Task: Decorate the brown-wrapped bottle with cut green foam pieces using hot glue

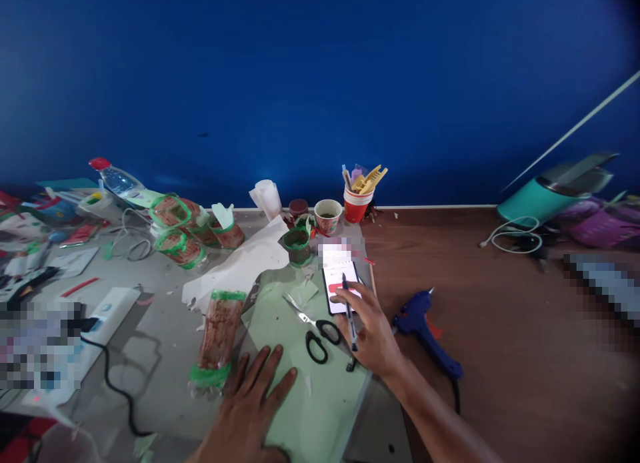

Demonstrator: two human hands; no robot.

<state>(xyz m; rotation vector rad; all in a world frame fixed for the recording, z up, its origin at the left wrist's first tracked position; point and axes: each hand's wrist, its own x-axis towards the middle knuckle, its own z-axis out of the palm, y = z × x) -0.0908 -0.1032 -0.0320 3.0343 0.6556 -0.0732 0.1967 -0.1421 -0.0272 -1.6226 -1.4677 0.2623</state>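
My left hand (255, 399) lies flat with its fingers spread on a sheet of light green paper (330, 403). Just beyond its fingertips is a brown-wrapped clear plastic cylinder (220, 333) with green bands at both ends. A pen (351, 326) is held in my right hand (373, 329), over the lower right of a lit smartphone (336, 301). Whether a fingertip touches the screen, I cannot tell. Between my hands rest scissors (306, 319) with black handles, blades slightly apart. A small black piece (351, 363), perhaps the pen's cap, lies beneath my right hand.
A blue hot glue gun (420, 316) lies right of my right hand. Behind stand a paper cup (329, 216), a red cup (355, 209) of tools and a green-rimmed pot (297, 246). More banded cylinders (183, 249), a power strip (117, 309) and a black cord (117, 386) occupy the left.
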